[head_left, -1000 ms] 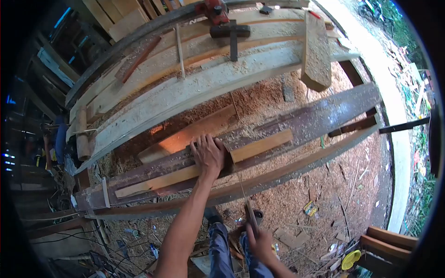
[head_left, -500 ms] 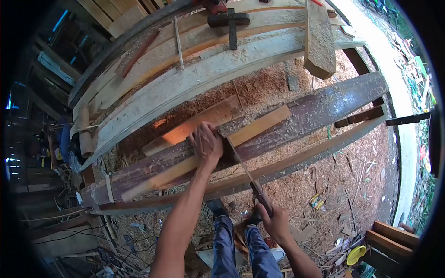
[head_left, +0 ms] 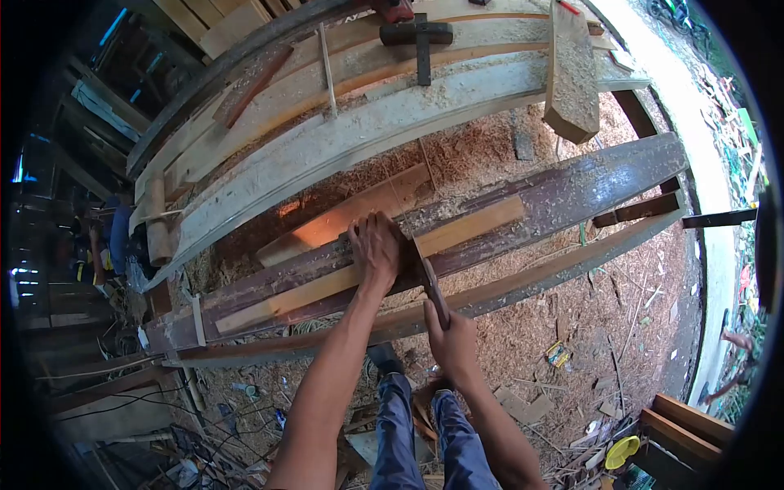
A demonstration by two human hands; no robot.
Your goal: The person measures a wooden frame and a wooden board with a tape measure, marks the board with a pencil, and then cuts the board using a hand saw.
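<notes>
My right hand (head_left: 453, 347) is wrapped around the dark handle of a handsaw (head_left: 434, 291). The saw's blade crosses a light wooden strip (head_left: 474, 227), with the handle close to the strip's near edge. My left hand (head_left: 378, 249) bears down over the strip just left of the blade, fingers curled over its far side. A dark block (head_left: 406, 280) shows beside that hand, partly hidden. Beneath the strip runs a long dark brown plank (head_left: 563, 192), scattered with shavings.
Behind the plank lies a pale board (head_left: 302, 151), with a black-headed hammer (head_left: 422, 49) on the boards past it. A thick board (head_left: 572, 86) juts across at the back right. Near my legs is a curved beam (head_left: 506, 294), above a shavings-covered floor (head_left: 506, 359).
My right hand has pushed the handsaw up and away, bringing its handle near the strip. My left hand keeps its place on the wood, while the whole view has shifted slightly.
</notes>
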